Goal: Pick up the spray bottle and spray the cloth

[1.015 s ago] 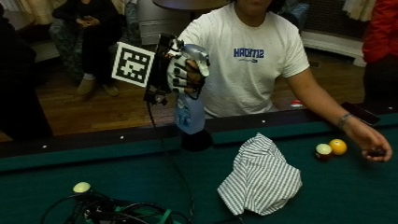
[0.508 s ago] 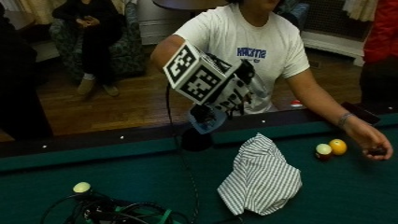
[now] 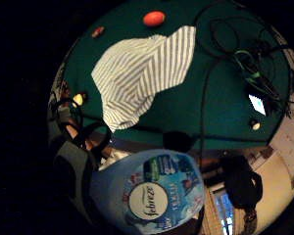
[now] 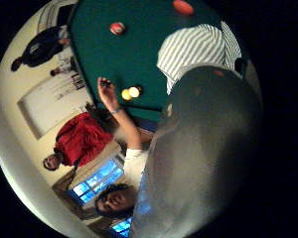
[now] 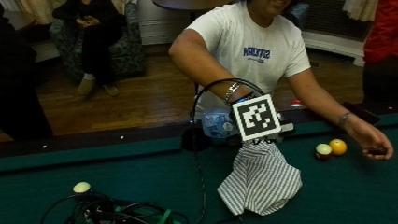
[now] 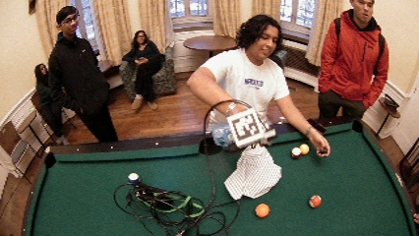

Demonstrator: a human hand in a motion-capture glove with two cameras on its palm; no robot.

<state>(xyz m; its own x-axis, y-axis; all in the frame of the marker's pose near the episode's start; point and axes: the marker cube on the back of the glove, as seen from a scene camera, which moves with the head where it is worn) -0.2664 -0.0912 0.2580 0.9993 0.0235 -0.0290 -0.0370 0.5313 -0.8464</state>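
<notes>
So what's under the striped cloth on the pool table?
The striped cloth lies rumpled on the green felt, which shows all around it. The balls lie apart from it. Whatever is beneath the folds is covered and cannot be seen.

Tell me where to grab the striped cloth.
Pinch the narrow bunched end of the cloth near the rail, from above. That end is gathered into folds that the fingers can close on, while the far end fans out flat on the felt.
</notes>
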